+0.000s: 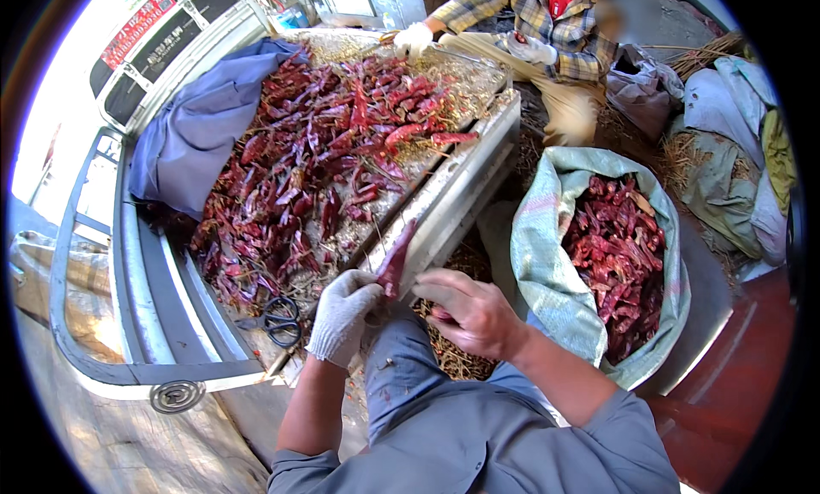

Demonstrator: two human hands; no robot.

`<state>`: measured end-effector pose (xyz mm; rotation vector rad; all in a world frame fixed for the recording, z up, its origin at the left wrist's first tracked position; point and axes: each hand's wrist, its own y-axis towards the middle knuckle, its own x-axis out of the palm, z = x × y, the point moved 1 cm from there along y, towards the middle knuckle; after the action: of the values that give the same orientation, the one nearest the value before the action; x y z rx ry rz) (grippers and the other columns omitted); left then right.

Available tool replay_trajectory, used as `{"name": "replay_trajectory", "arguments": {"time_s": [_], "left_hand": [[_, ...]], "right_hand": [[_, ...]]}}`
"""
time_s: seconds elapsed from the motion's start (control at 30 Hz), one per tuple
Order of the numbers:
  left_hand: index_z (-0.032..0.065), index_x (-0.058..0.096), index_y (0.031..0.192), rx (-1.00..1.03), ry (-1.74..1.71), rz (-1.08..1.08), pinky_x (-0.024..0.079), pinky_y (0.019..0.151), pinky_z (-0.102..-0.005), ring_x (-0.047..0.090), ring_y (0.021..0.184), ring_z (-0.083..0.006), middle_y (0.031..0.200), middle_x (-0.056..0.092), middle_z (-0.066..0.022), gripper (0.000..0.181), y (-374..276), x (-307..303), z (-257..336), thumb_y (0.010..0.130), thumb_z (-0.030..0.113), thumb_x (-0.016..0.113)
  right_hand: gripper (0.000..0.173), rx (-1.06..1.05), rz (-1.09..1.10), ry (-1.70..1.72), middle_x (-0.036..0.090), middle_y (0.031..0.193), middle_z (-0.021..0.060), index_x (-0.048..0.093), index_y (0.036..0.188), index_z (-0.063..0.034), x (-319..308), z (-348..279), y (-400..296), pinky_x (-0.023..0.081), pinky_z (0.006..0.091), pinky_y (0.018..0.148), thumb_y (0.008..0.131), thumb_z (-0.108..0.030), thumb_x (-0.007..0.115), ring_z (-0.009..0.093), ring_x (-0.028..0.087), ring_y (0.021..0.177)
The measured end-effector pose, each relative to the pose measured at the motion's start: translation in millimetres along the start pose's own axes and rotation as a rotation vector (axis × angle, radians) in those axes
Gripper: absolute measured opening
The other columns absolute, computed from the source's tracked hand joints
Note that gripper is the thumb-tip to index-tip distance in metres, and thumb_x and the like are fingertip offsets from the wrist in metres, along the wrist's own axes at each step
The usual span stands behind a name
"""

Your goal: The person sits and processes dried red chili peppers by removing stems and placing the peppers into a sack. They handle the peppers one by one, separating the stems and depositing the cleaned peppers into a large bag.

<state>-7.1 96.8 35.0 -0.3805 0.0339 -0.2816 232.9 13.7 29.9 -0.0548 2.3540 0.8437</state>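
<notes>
My left hand (346, 314), in a white knitted glove, grips a long dried red chili pepper (397, 260) that points up and away from me. Close beside it is my bare right hand (471, 311), with bent fingers around a second dark red chili (442, 313), mostly hidden by them. Both hands are above my lap at the edge of a truck bed. A broad heap of dried red chilies (307, 154) with stems lies on the bed. Black-handled scissors (282, 321) rest at its near edge, left of my gloved hand.
On my right stands an open woven sack (557, 263) full of dried chilies (615, 263). A blue-grey cloth (205, 122) covers the heap's left side. The truck's metal side wall (455, 180) runs before me. Across sits a person in a plaid shirt (580, 62) and white gloves. More sacks (724, 154) lie beyond.
</notes>
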Motion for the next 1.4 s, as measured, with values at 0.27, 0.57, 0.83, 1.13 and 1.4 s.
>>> {"name": "replay_trajectory", "arguments": {"time_s": [0.27,0.57,0.83,1.13,1.4], "left_hand": [[-0.0021,0.069,0.103,0.069,0.25,-0.123,0.054,0.063,-0.0358,0.07,0.07,-0.0217,0.081,0.071,-0.0107,0.023,-29,32,-26,0.099,0.021,0.069],[0.0094,0.074,0.095,0.552,1.163,-0.403,0.054,0.068,-0.0495,0.067,0.079,-0.0421,0.084,0.07,-0.0174,0.024,-35,32,-8,0.09,0.032,0.078],[-0.0008,0.071,0.095,-0.003,-0.003,-0.72,0.057,0.072,-0.0327,0.07,0.078,-0.0166,0.083,0.073,-0.0079,0.018,-42,16,-37,0.097,0.017,0.076],[-0.0017,0.068,0.097,-0.104,-0.441,-0.8,0.056,0.073,-0.0343,0.07,0.077,-0.0211,0.088,0.073,-0.0121,0.023,-52,33,-71,0.101,0.021,0.071],[0.007,0.073,0.088,0.756,1.038,-0.589,0.053,0.064,-0.0439,0.067,0.071,-0.0369,0.078,0.066,-0.0178,0.015,-37,36,-12,0.091,0.021,0.076]], "right_hand": [[0.035,0.011,-0.302,-0.133,0.07,0.105,0.0069,0.072,0.114,-0.0111,3,6,0,0.061,0.0395,0.068,0.081,-0.017,0.084,0.029,0.074,0.081],[0.019,0.024,-0.526,-0.242,0.067,0.088,0.0086,0.07,0.096,-0.0088,-8,-13,9,0.058,0.043,0.066,0.088,-0.025,0.078,0.031,0.072,0.079],[0.013,0.323,-0.597,0.751,0.06,0.08,0.0042,0.07,0.094,-0.0024,-5,-3,-3,0.047,0.0326,0.069,0.096,-0.013,0.077,0.015,0.057,0.075],[0.025,0.838,-0.473,1.38,0.073,0.087,-0.0004,0.075,0.112,-0.0032,1,-14,-46,0.046,0.021,0.058,0.102,-0.026,0.073,0.003,0.057,0.065],[0.021,0.275,-0.443,0.043,0.07,0.078,0.0068,0.077,0.096,-0.0019,-32,-5,-26,0.053,0.034,0.063,0.098,-0.023,0.074,0.012,0.065,0.069]]}}
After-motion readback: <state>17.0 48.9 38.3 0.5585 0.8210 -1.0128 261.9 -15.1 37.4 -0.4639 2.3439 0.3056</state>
